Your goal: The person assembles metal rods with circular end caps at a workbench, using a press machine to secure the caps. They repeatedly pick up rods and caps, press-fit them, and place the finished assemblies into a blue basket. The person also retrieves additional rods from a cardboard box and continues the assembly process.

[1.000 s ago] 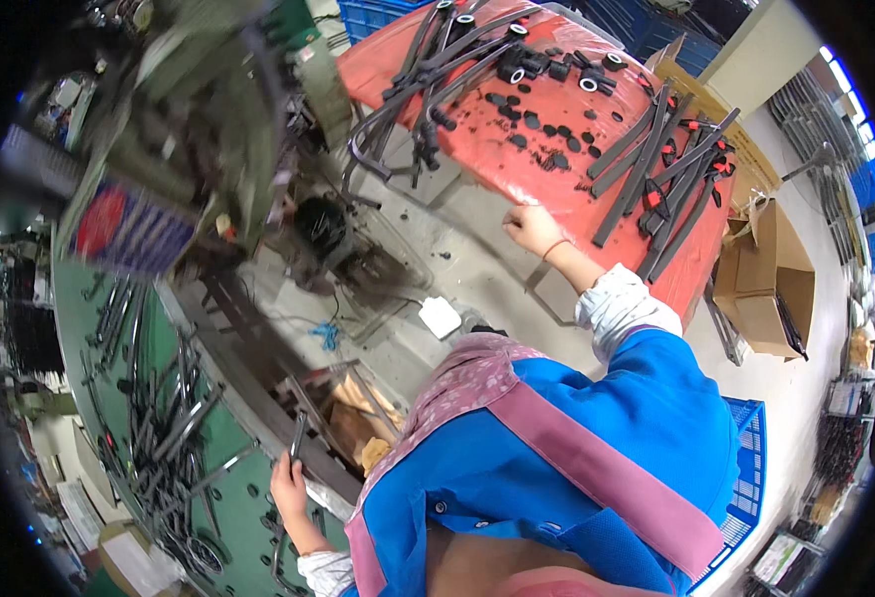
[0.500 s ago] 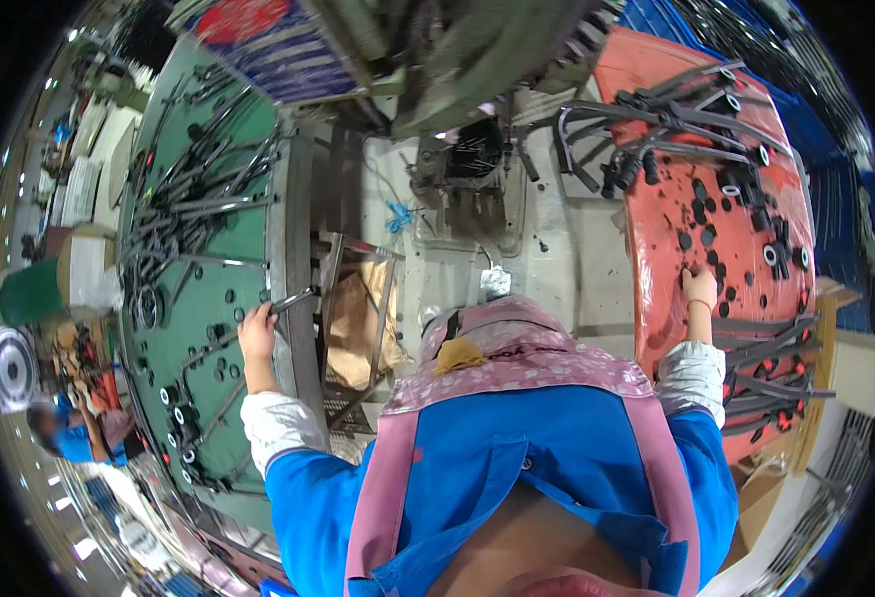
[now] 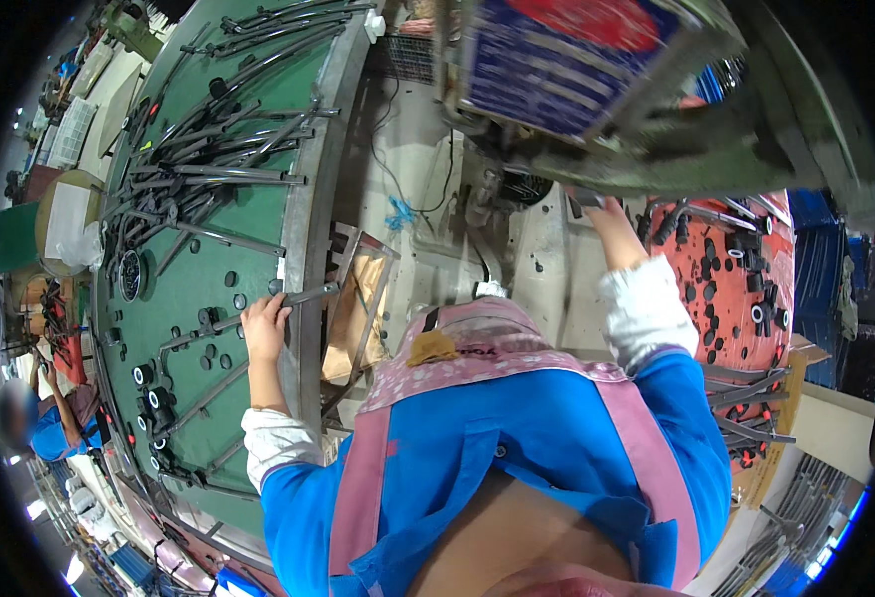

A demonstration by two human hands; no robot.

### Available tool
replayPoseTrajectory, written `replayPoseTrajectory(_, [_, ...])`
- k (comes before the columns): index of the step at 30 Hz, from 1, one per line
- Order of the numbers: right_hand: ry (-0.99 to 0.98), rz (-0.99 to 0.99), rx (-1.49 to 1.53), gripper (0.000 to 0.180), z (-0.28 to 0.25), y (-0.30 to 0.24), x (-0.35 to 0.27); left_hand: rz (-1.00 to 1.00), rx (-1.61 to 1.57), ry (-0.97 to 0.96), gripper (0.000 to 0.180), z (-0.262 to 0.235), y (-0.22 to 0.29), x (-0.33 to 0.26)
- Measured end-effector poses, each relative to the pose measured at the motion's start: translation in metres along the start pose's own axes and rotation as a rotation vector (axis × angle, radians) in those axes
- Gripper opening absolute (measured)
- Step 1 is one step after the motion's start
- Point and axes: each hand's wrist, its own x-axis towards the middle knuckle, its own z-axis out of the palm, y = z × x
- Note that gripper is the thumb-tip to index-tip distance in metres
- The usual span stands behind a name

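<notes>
My left hand [image 3: 264,326] is at the near edge of the green-topped table [image 3: 184,313], its fingers closed around a dark metal tube [image 3: 303,297]. The tube's end juts over the table's grey metal rim. My right hand [image 3: 612,221] reaches forward beneath the green machine body [image 3: 756,149]. Its fingers are bent around a small greyish piece [image 3: 586,197], partly hidden by the machine, and I cannot make out what it is. Several dark tubes [image 3: 214,177] lie heaped on the green table, with small round black caps [image 3: 240,300] scattered near my left hand.
A red-covered table [image 3: 746,333] on the right holds black caps, tubes and rings. Brown paper [image 3: 356,313] sits in a metal frame beside the green table. A blue and red sign panel [image 3: 567,60] is on the machine. A co-worker [image 3: 54,418] is at far left.
My right hand has left the caps on the red table and moved forward and left to the machine. My left hand stays on the tube. The whole view has shifted.
</notes>
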Motion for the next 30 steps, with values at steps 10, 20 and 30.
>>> replayPoseTrajectory(10, [-0.291, 0.082, -0.258, 0.022, 0.055, -0.036, 0.137, 0.039, -0.202, 0.067, 0.03, -0.005, -0.007, -0.003])
replayPoseTrajectory(20, [0.075, -0.027, -0.09, 0.016, 0.053, -0.032, 0.135, 0.06, -0.277, 0.073, 0.029, -0.009, -0.01, 0.006])
replayPoseTrajectory(30, [0.094, -0.061, -0.042, 0.019, 0.057, -0.011, 0.139, 0.057, -0.289, 0.068, 0.029, -0.01, -0.008, 0.007])
